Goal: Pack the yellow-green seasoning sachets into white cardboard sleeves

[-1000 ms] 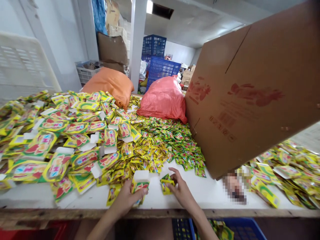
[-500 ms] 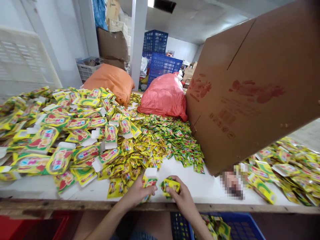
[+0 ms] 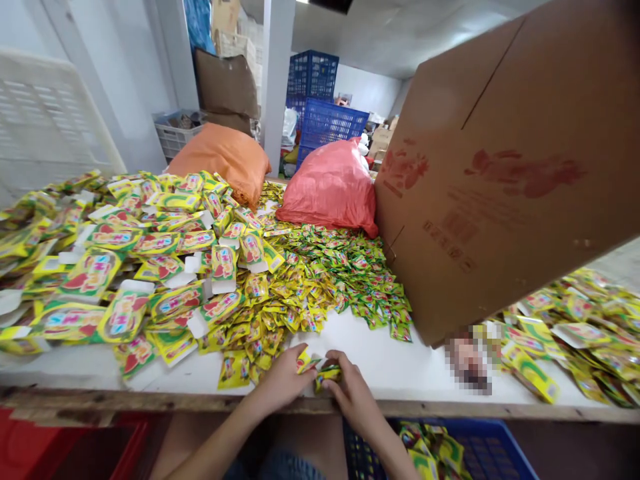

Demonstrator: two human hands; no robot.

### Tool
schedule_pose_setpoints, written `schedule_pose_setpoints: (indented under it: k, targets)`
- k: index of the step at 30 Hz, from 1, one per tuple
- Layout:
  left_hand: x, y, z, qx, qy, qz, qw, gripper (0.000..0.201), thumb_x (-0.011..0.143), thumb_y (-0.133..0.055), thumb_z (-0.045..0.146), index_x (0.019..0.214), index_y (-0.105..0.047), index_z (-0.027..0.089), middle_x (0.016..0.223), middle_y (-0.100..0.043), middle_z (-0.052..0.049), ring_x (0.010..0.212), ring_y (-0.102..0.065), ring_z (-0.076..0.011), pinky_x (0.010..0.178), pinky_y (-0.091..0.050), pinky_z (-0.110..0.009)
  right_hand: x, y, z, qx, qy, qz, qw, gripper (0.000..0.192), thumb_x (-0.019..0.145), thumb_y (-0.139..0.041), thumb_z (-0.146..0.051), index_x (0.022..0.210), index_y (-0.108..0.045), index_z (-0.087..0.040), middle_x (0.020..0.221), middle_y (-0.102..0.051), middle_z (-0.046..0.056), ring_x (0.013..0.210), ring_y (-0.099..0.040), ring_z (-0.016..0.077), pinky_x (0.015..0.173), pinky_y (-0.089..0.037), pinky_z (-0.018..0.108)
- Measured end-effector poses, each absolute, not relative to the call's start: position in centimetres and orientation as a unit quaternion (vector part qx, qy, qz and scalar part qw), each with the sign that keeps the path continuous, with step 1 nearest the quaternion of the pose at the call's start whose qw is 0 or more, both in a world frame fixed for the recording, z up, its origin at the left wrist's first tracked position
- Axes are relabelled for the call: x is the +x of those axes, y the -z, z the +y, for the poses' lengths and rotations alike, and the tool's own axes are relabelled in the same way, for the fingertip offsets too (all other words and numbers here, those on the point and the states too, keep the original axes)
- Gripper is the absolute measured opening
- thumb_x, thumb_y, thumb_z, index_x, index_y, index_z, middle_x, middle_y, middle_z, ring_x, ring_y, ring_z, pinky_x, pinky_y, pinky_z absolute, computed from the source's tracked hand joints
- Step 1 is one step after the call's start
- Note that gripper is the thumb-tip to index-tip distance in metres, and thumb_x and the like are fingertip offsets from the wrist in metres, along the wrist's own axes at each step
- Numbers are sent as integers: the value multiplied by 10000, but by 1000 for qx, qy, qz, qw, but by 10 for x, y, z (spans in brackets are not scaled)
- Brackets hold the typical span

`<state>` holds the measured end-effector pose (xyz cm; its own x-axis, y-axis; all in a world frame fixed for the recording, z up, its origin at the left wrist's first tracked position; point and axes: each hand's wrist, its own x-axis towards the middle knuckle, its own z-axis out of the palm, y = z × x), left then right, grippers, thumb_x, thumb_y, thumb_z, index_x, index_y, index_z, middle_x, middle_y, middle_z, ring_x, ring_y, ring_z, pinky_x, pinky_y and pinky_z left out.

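My left hand (image 3: pixel 286 379) is closed around a small printed carton (image 3: pixel 304 361), its open end turned toward my right hand. Between the fingers of my right hand (image 3: pixel 349 387) are small yellow and green sachets (image 3: pixel 327 377), right at the carton's mouth. Whether any sachet is inside the carton I cannot tell. Beyond my hands lies a heap of yellow sachets (image 3: pixel 295 293), with green sachets (image 3: pixel 365 273) beside it. On the left is a large pile of printed cartons (image 3: pixel 125 313), many with white flaps standing open.
A big cardboard box (image 3: pixel 480 173) leans over the table (image 3: pixel 370 360) on the right, with another pile of packs (image 3: pixel 575 320) beyond it. Red (image 3: pixel 330 187) and orange sacks (image 3: pixel 220 157) stand behind the heaps. Below the table edge is a blue crate (image 3: pixel 490 443) holding packs.
My hands have come together: the sachets in my right hand moved left to the carton. The carton has tipped over toward them, and its white flap is now mostly hidden.
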<state>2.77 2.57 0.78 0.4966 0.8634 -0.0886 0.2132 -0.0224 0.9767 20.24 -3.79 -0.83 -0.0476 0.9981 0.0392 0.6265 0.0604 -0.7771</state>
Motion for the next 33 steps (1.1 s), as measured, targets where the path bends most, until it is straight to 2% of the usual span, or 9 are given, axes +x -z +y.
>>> schedule_pose_setpoints:
  k: [4,9,12,17,19,23,25,29,33]
  targets:
    - [28,-5,27,636,-293,413,583,381,660,-606,207,1036,-604,145,987,-669,-61,897,-588,-209,838,-431,-295,203,-1,-35,-596,-329,-642,352,147,820,-494,-233,963,-506,-203,868,-615,24,807,-567,181,730,-439,269]
    - [28,-1,27,616,-258,414,618,353,635,-639,219,970,-596,115,841,-656,-46,723,-574,-173,673,-440,-267,204,-29,-20,-594,-269,-604,459,193,868,-456,-316,1024,-457,-203,850,-569,22,760,-555,163,670,-450,244]
    - [27,-2,26,644,-260,381,610,305,625,-645,209,918,-606,131,776,-626,-4,679,-534,-146,639,-415,-239,197,-48,-9,-547,-218,-705,396,121,874,-430,-236,939,-527,-207,872,-524,33,827,-536,167,729,-439,255]
    - [26,-2,25,612,-274,388,633,296,602,-662,196,882,-587,138,733,-578,16,654,-497,-126,606,-401,-225,190,-58,-4,-542,-126,-778,290,188,864,-415,-146,936,-572,-218,871,-468,42,787,-515,165,695,-438,268]
    - [27,-2,26,577,-293,388,656,308,599,-662,189,887,-562,143,716,-557,21,639,-495,-119,601,-408,-232,190,-56,-4,-520,-104,-784,323,198,869,-419,-132,973,-559,-225,897,-477,46,827,-518,168,721,-436,273]
    - [28,-8,28,530,-291,348,716,307,603,-667,212,862,-516,145,663,-522,30,564,-485,-106,555,-425,-250,190,-47,-5,-503,-71,-719,475,144,862,-469,-133,961,-521,-222,905,-493,42,888,-509,170,756,-423,273]
    - [28,-10,29,529,-287,332,726,334,587,-677,197,871,-510,144,661,-515,33,551,-475,-99,546,-426,-246,190,-44,-5,-510,-76,-698,496,120,856,-488,-139,941,-512,-220,898,-496,38,887,-506,171,759,-421,275]
    - [31,-8,28,550,-294,332,708,288,602,-637,154,873,-541,147,660,-517,43,577,-473,-97,569,-413,-228,187,-46,-4,-511,-115,-767,371,179,866,-445,-125,982,-536,-227,909,-490,44,853,-518,168,734,-438,273]
    - [37,-6,26,587,-298,348,668,245,582,-651,144,818,-585,137,715,-578,18,667,-515,-130,625,-410,-234,180,-60,-5,-545,-85,-805,218,205,830,-456,-90,913,-585,-225,857,-501,48,815,-509,199,690,-444,305]
